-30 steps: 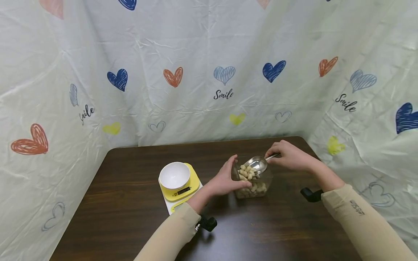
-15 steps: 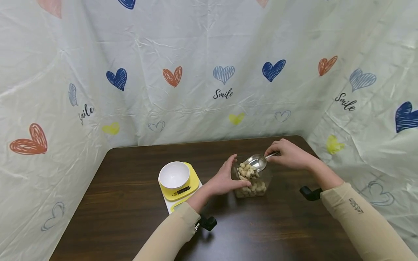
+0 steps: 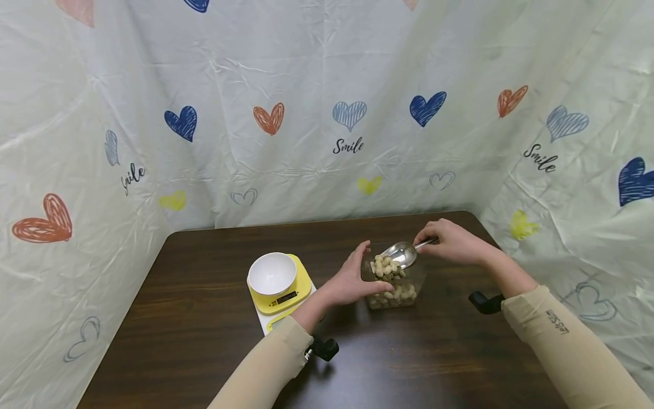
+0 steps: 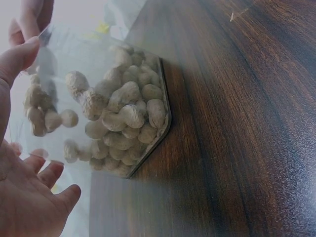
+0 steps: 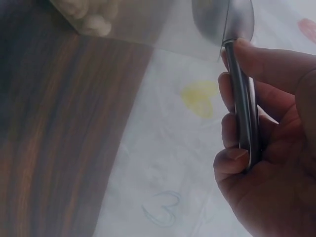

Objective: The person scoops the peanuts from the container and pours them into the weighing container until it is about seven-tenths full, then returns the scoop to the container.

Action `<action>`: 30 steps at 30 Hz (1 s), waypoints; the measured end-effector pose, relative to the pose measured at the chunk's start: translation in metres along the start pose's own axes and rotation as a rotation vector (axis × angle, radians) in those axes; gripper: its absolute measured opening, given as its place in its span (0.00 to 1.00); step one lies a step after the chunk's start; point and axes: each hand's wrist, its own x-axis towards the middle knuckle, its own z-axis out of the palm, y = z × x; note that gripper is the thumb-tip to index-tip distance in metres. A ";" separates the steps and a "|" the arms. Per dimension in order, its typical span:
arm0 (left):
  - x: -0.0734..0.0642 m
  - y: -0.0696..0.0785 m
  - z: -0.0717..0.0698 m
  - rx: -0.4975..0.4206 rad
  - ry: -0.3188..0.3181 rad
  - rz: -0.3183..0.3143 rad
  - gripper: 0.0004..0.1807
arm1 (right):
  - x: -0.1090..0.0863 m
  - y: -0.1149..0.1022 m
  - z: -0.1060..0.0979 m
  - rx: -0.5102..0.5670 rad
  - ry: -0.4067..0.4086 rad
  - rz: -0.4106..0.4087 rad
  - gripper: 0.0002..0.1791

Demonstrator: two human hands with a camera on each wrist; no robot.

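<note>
In the head view, my left hand (image 3: 352, 281) holds a clear box (image 3: 421, 277) at its left side, thumb in front and fingers behind. Peanuts (image 4: 121, 111) lie in the lower part of the box, seen through its wall in the left wrist view. My right hand (image 3: 452, 241) grips the handle of a metal scoop (image 3: 402, 253), its fingers curled round it in the right wrist view. The scoop slants down into the box mouth from the right, with several peanuts (image 3: 386, 266) at its front end. Its tip is hidden under them.
Left of the box, a white bowl (image 3: 272, 274) stands on a yellow and white kitchen scale (image 3: 305, 278), partly covered by the left forearm. Both rest on a dark wooden table (image 3: 204, 318). A white curtain (image 3: 306, 74) with printed hearts hangs behind and along the sides.
The scoop has tilted slightly inside the box, and the peanuts at its front have shifted a little. Both hands keep nearly the same place. The bowl and scale stay put.
</note>
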 end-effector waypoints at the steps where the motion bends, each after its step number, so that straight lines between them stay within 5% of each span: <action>1: 0.000 0.000 0.000 0.000 0.001 0.001 0.61 | -0.001 0.000 0.000 0.004 0.000 0.004 0.05; 30: -0.001 0.001 -0.001 -0.004 0.001 0.012 0.61 | -0.013 -0.003 -0.015 0.090 0.012 0.094 0.10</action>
